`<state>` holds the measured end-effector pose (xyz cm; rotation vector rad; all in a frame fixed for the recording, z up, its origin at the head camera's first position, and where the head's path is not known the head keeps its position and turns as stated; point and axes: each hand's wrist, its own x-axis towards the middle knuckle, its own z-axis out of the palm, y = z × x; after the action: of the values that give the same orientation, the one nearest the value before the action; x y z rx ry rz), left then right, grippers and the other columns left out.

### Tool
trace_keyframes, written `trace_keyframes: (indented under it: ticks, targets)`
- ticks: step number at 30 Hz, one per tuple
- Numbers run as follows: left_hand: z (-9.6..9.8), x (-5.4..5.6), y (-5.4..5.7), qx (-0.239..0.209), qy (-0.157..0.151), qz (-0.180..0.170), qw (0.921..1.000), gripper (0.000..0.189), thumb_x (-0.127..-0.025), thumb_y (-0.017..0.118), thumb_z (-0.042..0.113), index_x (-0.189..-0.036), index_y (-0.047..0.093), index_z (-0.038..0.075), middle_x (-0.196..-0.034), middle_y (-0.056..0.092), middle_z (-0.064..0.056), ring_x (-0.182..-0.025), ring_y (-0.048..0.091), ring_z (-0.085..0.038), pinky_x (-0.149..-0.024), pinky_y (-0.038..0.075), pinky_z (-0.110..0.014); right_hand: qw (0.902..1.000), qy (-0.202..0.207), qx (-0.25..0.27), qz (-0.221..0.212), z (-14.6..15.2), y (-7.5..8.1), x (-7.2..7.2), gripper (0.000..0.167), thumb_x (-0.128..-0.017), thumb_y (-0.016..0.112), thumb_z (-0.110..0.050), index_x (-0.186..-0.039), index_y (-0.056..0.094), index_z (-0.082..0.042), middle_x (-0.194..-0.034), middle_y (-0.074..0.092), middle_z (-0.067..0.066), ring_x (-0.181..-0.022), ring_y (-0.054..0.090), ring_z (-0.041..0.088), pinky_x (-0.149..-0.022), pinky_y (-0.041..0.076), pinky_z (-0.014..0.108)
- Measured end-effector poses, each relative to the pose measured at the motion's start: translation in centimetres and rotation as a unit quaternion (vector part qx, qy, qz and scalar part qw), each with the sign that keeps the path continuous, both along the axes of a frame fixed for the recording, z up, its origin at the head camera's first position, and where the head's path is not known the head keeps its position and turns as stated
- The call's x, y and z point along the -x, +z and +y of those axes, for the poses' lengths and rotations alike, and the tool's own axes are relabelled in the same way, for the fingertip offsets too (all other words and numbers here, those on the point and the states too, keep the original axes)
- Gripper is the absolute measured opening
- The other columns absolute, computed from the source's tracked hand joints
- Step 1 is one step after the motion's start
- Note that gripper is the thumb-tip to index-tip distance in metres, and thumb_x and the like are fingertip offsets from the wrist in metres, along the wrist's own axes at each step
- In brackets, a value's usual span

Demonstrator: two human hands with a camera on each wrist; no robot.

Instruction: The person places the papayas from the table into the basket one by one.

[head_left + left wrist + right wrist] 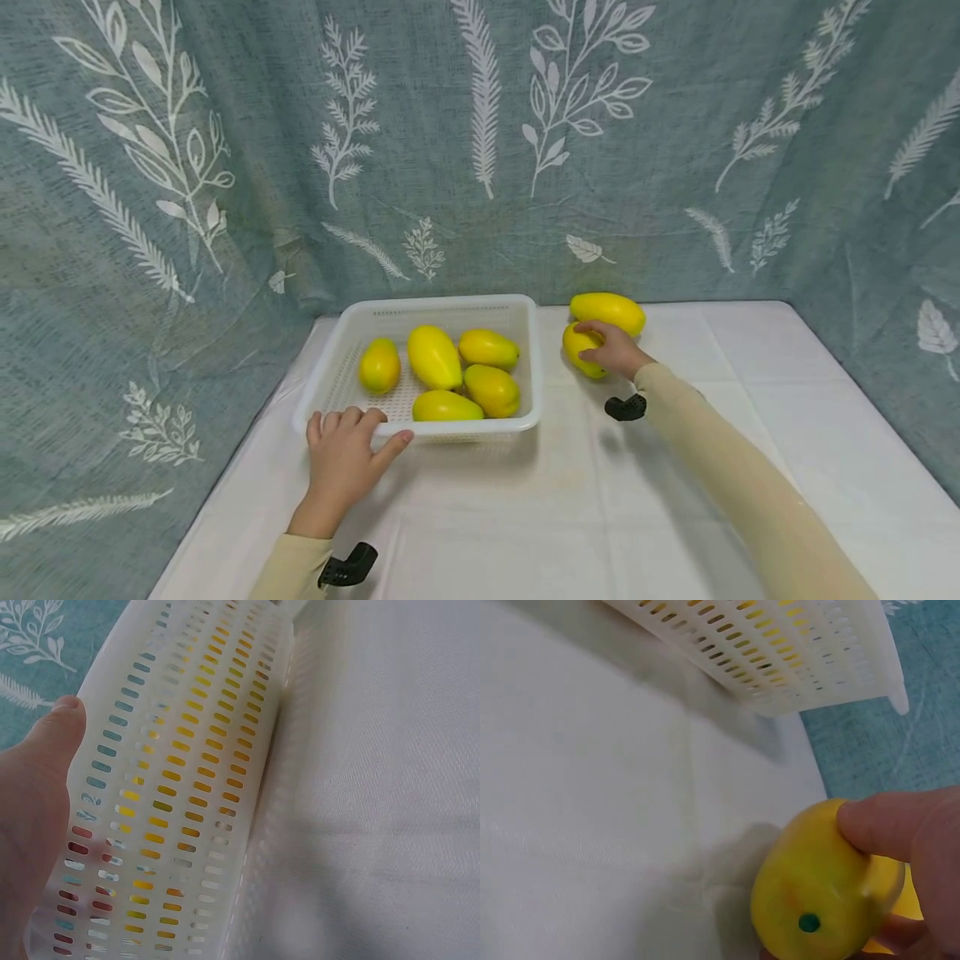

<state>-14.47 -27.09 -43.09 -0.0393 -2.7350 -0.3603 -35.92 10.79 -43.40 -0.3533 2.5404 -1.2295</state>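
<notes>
My right hand (617, 350) grips a yellow mango (581, 348) to the right of the basket, with the thumb on one side and fingers on the other. In the right wrist view this mango (817, 889) shows a small green stem end. Right behind it lies a longer yellow fruit (609, 312), partly covered by the hand. My left hand (343, 458) holds the near left rim of a white plastic basket (534, 367), its fingers over the edge. Seen from the left wrist, the thumb (56, 735) lies along the rim outside the slotted wall (180, 750).
Inside the basket are several yellow fruits, among them a large one (435, 358) and an orange-tinged one (379, 367) at the left. A white cloth (570, 500) covers the table. Grey-green leaf-patterned curtains (450, 167) hang behind and at both sides.
</notes>
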Motion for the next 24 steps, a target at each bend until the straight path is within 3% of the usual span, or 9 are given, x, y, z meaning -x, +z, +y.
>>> trace_keyframes:
  ticks: [13,19,24]
  targets:
    - [0.2,0.0,-0.2,-0.002,0.002,-0.011,0.9999,0.047,-0.09,0.071,0.049,-0.108,0.071,0.005,-0.1,0.066,-0.017,-0.105,0.055,-0.046,-0.11,0.019,-0.072,0.9977,-0.039,0.055,-0.009,-0.2,0.0,-1.2,0.054,-0.101,0.06,-0.01,-0.152,0.043,-0.005,-0.164,0.034,0.019,-0.154,0.026,0.04,-0.122,0.031,0.055]
    - [-0.1,0.1,-0.2,0.0,0.001,-0.004,1.0,0.048,-0.091,0.072,0.049,-0.109,0.071,0.005,-0.102,0.066,-0.018,-0.105,0.054,-0.047,-0.109,0.018,-0.072,0.9915,-0.042,0.119,-0.029,-0.7,3.5,-1.4,0.057,-0.102,0.059,-0.012,-0.156,0.038,-0.012,-0.166,0.025,0.02,-0.144,0.04,0.042,-0.107,0.049,0.054]
    - [0.0,0.3,-0.2,-0.002,-0.001,-0.009,1.0,0.049,-0.091,0.071,0.049,-0.11,0.07,0.004,-0.103,0.066,-0.02,-0.106,0.054,-0.047,-0.11,0.018,-0.073,0.9814,-0.041,0.183,-0.042,-2.4,7.0,-1.6,0.059,-0.103,0.059,-0.013,-0.157,0.037,-0.018,-0.165,0.028,0.017,-0.135,0.05,0.039,-0.104,0.053,0.052]
